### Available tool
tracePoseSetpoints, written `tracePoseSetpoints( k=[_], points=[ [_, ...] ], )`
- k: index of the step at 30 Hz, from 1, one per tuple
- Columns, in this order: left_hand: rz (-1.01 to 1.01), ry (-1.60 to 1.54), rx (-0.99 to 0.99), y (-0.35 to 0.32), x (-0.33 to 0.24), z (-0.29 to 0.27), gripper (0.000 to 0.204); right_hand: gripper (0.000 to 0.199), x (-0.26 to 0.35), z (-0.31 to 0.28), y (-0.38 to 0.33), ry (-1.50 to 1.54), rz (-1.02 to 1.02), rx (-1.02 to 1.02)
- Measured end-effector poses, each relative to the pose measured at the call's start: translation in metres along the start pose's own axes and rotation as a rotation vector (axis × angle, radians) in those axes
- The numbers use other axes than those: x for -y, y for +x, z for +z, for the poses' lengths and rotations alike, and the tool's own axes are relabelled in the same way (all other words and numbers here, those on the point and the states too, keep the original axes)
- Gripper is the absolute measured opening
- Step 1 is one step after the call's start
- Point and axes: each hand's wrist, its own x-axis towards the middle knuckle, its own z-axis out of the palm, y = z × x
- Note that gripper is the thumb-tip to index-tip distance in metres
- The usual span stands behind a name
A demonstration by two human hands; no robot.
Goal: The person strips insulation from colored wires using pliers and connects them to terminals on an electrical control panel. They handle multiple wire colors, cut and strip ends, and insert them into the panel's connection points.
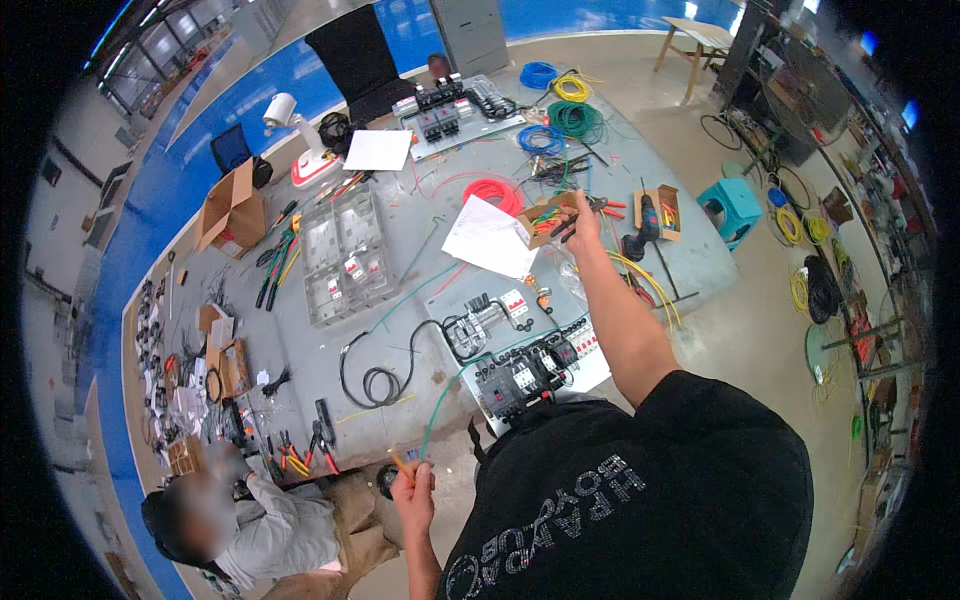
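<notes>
My left hand (413, 495), low in the picture beside the table's front edge, is closed on the end of a green wire (433, 415). A short yellow-orange piece (400, 462) sticks up from the same fingers. The wire runs up to the panel of black and white breakers (520, 385) in front of me. Stretched over the table, my right hand (585, 222) grips a dark-handled hand tool (568, 228), whose exact kind is hard to make out. It is over a small cardboard box (543, 222) of coloured pieces, next to red-handled tools (612, 209).
Beyond are white papers (490, 237), a red wire coil (493, 196), a cordless drill (645, 225) and green wire coils (577, 120). A grey divided case (345, 255) stands mid-table. A co-worker (270, 530) sits at lower left. A teal stool (730, 210) is at right.
</notes>
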Motion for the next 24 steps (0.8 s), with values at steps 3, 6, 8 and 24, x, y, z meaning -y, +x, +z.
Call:
tracePoseSetpoints(
  k=[3, 6, 8, 24],
  points=[
    [0.047, -0.069, 0.084, 0.005, 0.018, 0.000, 0.018, 0.036, 0.021, -0.046, 0.059, -0.269, -0.317, -0.110],
    [-0.038, -0.020, 0.045, -0.015, -0.005, -0.002, 0.018, 0.043, 0.007, -0.060, 0.042, -1.178, -0.237, -0.245],
    [-0.062, 0.031, 0.034, -0.025, -0.016, -0.004, 0.018, 0.045, 0.000, -0.065, 0.019, -1.405, -0.355, -0.301],
    [-0.087, 0.048, 0.023, -0.021, 0.013, -0.026, 0.020, 0.029, 0.052, -0.046, 0.077, 0.598, -0.180, -0.481]
  ],
)
